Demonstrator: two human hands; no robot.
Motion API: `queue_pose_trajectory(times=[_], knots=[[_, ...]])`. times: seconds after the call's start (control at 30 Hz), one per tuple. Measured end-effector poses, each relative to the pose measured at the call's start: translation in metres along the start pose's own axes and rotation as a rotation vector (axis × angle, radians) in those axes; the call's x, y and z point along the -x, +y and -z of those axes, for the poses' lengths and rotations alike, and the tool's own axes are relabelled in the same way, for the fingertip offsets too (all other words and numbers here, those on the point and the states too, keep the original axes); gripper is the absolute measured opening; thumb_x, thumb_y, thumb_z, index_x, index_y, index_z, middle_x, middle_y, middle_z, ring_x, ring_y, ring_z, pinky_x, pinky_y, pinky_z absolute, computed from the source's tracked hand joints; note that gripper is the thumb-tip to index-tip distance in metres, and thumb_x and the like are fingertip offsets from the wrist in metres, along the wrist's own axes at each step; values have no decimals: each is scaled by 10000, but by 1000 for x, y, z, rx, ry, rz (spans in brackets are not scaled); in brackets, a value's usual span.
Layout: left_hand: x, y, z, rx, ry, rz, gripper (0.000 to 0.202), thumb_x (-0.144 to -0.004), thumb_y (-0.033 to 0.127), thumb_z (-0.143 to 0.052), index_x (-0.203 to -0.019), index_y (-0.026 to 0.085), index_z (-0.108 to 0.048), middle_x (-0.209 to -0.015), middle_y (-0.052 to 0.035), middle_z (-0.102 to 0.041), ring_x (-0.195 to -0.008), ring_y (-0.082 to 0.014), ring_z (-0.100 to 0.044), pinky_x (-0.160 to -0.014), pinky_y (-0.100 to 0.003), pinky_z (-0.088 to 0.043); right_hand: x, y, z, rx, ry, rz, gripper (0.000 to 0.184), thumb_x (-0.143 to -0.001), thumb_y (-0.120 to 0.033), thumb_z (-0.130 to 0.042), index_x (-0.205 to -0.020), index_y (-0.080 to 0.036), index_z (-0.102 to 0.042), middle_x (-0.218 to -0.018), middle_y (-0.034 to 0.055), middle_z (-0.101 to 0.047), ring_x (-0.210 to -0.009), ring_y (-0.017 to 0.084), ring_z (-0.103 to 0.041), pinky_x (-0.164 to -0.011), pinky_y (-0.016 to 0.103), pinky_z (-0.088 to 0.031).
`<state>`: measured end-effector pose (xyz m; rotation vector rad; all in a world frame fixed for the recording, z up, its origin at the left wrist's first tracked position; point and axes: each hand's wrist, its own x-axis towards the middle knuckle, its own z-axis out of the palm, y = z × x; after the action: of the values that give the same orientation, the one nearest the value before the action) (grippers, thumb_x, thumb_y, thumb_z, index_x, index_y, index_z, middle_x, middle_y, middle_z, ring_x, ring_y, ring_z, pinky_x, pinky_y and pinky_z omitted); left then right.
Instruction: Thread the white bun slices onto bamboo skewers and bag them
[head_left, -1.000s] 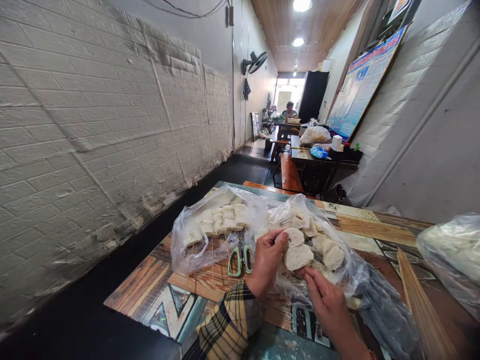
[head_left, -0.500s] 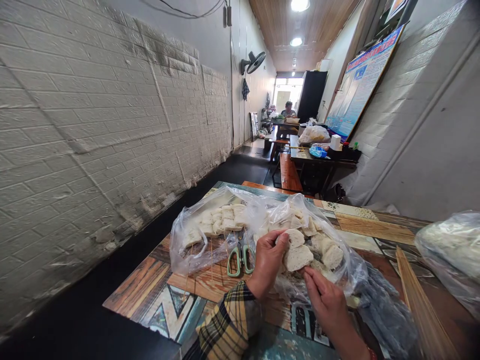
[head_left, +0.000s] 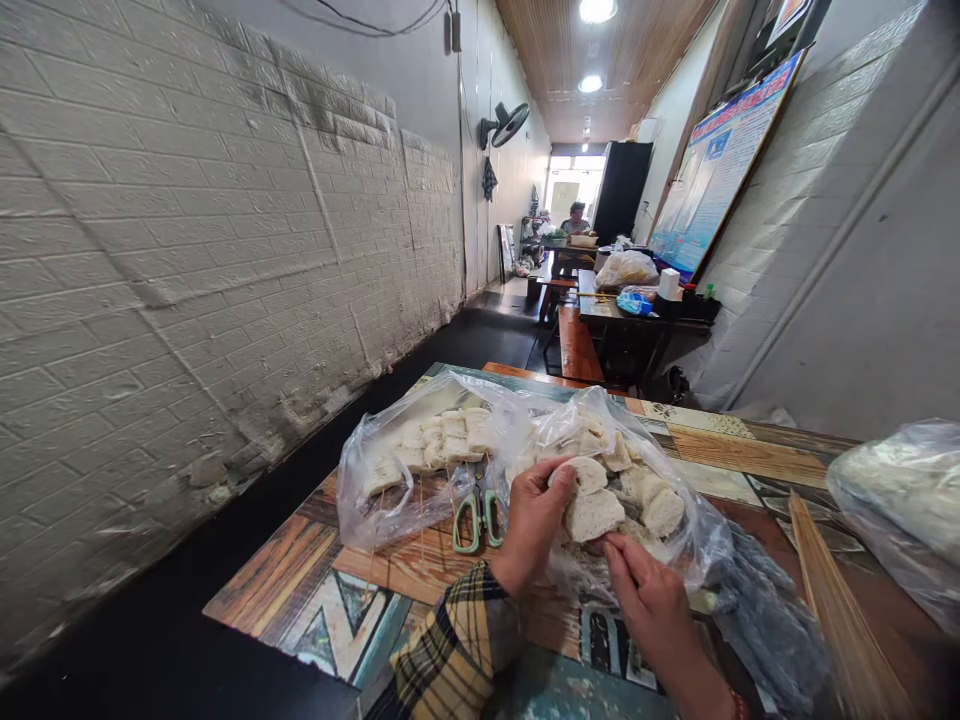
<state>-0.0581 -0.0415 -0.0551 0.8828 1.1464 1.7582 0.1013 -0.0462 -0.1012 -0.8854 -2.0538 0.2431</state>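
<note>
My left hand [head_left: 531, 520] is closed, thumb and fingers pinching two pale, spongy food slices [head_left: 595, 514] above an opened clear plastic bag [head_left: 705, 530] of similar pieces. At the slices' lower edge, my right hand [head_left: 651, 598] pinches with thumb and forefinger; whatever thin thing is between those fingertips is mostly hidden. To the left, rows of pale slices [head_left: 442, 438] lie in another clear bag [head_left: 356, 500], thin sticks [head_left: 421, 515] poking out toward me. Scissors [head_left: 478, 518] with green handles rest between that bag and my left hand.
On the patterned table [head_left: 262, 590], a bundle of thin sticks [head_left: 840, 610] lies at the right, near another filled plastic bag [head_left: 907, 500]. Beyond are a bench [head_left: 577, 345] and a laden table [head_left: 600, 305]. A person [head_left: 576, 218] sits far back; a brick-patterned wall [head_left: 187, 220] runs along the left.
Almost nothing differs. The whole view has shifted very slightly, while both hands keep the same hold at the slices.
</note>
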Motion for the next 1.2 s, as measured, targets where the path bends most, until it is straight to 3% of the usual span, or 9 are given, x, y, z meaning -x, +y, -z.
queue_pose_trajectory(times=[0.13,0.3,0.4,0.53,0.67,1.2], knots=[[0,6,-1,198,3,130,570,-702,527,-760,-1151,180,-702,-1062,-100,-719,-885,-191,-640,-816,-306,-475,1,0,-1,17,-12,-9,345,-1029,-351,-351,-922,-195,-641,-791,46,-764,-674,183,-737,-604,275,-543],[-1,7,-4,269,-66,220,483,-612,503,-828,-925,141,-758,-840,-69,-724,-740,-146,-609,-694,-251,-458,0,-1,1,43,-29,19,371,-1029,-357,-349,-903,-193,-656,-754,49,-761,-643,185,-732,-595,276,-544],[-3,3,-3,270,-77,223,415,-601,474,-839,-821,132,-757,-743,-48,-705,-676,-128,-584,-644,-234,-440,0,-1,3,28,-49,-8,367,-1019,-362,-371,-901,-190,-673,-769,56,-766,-667,193,-737,-609,282,-555],[-8,2,0,281,-2,203,374,-603,446,-840,-778,127,-750,-698,-37,-693,-625,-119,-568,-627,-234,-436,-2,-3,6,-75,-124,-71,343,-1002,-337,-400,-944,-187,-702,-887,68,-785,-787,197,-753,-678,279,-579],[-9,6,2,326,27,188,382,-607,426,-841,-847,140,-760,-700,-36,-696,-653,-134,-593,-692,-260,-466,-4,-7,8,-128,-158,-85,352,-995,-308,-402,-969,-163,-722,-937,94,-788,-830,208,-758,-719,285,-589],[-6,0,-2,255,37,174,335,-632,440,-813,-757,140,-733,-712,-16,-669,-682,-132,-558,-659,-243,-431,2,-2,-1,-74,-65,-48,365,-991,-314,-402,-943,-161,-730,-897,87,-791,-785,212,-763,-696,288,-589]])
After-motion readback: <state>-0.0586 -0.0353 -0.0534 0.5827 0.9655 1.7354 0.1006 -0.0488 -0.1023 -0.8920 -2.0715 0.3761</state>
